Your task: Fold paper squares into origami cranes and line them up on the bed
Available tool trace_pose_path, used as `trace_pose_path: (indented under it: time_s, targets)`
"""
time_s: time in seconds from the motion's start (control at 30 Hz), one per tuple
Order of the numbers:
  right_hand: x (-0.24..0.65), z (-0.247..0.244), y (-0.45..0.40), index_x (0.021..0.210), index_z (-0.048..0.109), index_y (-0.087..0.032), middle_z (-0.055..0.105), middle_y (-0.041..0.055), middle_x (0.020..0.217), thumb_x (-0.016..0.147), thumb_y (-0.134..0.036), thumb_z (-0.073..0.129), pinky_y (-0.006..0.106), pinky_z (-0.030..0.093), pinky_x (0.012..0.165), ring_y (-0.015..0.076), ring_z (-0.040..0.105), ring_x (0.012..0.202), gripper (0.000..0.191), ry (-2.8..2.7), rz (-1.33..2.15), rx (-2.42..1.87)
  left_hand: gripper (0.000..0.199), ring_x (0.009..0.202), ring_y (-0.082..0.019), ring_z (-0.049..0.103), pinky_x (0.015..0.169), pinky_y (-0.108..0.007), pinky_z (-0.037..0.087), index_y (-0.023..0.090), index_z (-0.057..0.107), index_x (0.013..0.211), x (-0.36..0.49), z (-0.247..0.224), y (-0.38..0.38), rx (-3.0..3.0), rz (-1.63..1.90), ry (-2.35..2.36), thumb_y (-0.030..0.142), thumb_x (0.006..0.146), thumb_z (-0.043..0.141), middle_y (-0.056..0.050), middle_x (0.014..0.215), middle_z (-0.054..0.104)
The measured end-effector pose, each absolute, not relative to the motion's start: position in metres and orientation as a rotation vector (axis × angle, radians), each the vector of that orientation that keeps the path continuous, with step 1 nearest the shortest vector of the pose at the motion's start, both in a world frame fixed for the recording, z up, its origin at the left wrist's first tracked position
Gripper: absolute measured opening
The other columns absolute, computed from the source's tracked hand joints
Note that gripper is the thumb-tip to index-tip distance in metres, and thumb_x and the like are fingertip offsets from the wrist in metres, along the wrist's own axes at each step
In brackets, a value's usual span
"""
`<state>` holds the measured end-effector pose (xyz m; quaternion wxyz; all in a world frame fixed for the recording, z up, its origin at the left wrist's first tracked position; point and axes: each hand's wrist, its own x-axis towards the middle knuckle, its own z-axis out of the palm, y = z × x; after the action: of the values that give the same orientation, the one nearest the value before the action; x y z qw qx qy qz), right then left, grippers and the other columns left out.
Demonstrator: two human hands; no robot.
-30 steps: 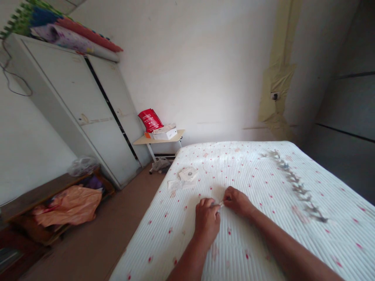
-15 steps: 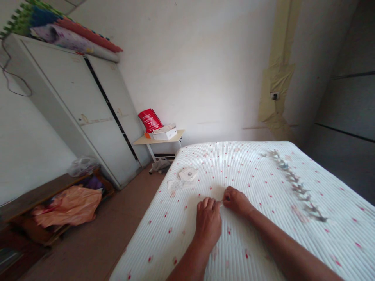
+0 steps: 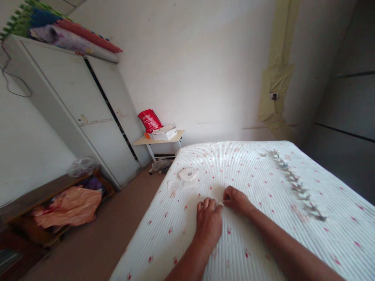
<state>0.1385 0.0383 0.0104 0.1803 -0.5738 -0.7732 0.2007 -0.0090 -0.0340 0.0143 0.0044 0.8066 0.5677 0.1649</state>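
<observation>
My left hand rests on the white quilted bed cover, its fingers bent and closed at a small whitish scrap that looks like folded paper. Pinching the other side of that scrap is my right hand, fingertips close to my left thumb. Most of the piece is hidden by my fingers. Beyond my left hand lie a stack of pale square papers and a printed slip. Off to the right, several small folded shapes like paper cranes form a long slanting row.
A small table past the bed's far left corner bears a red bag and a white box. On the left stand a grey cabinet and a low wooden bench with an orange plastic bag. A wall rises behind the bed.
My left thumb and fingers have shifted slightly at the small paper, and a bit more of its whitish edge shows between the hands. Everything else stays in place.
</observation>
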Motion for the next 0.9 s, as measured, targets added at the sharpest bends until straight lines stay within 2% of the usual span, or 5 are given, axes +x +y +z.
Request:
trace_pose_path:
  time_s: [0.23,0.47,0.73,0.9]
  targets:
    - [0.1472,0.0049,0.0477,0.067,0.06,-0.017,0.059,0.0022,0.078,0.065,-0.01,0.052,0.02,0.038,0.064,0.0121,0.055,0.072,0.011,-2.156,0.658,-1.552,0.028,0.103,-0.022,0.042,0.084,-0.036,0.032,0.025,0.062,0.1,-0.0119,0.0116,-0.0333,2.519,0.543,1.772,0.017,0.084,0.04,-0.006,0.103,0.055]
    - [0.1424,0.0073,0.0406,0.07,0.06,-0.017,0.058,0.0022,0.08,0.065,-0.02,0.059,0.021,0.037,0.062,0.0122,0.053,0.07,0.006,-2.131,0.599,-1.597,0.029,0.101,-0.021,0.043,0.082,-0.034,0.033,0.026,0.061,0.1,-0.0125,0.0092,-0.0318,2.508,0.577,1.741,0.015,0.082,0.042,-0.004,0.102,0.055]
    - [0.1437,0.0044,0.0444,0.07,0.06,-0.017,0.058,0.002,0.08,0.064,-0.01,0.053,0.02,0.037,0.064,0.0113,0.053,0.071,0.011,-2.114,0.63,-1.617,0.03,0.103,-0.021,0.043,0.084,-0.035,0.033,0.026,0.062,0.103,-0.0124,0.0093,-0.0321,2.486,0.578,1.75,0.016,0.083,0.042,-0.005,0.105,0.055]
    - [0.1438,0.0055,0.0428,0.07,0.059,-0.017,0.058,0.0018,0.08,0.066,-0.019,0.058,0.02,0.036,0.062,0.0118,0.053,0.071,0.005,-2.117,0.643,-1.631,0.03,0.103,-0.021,0.042,0.084,-0.035,0.033,0.026,0.061,0.103,-0.0135,0.0074,-0.0312,2.48,0.589,1.743,0.017,0.083,0.041,-0.004,0.106,0.055]
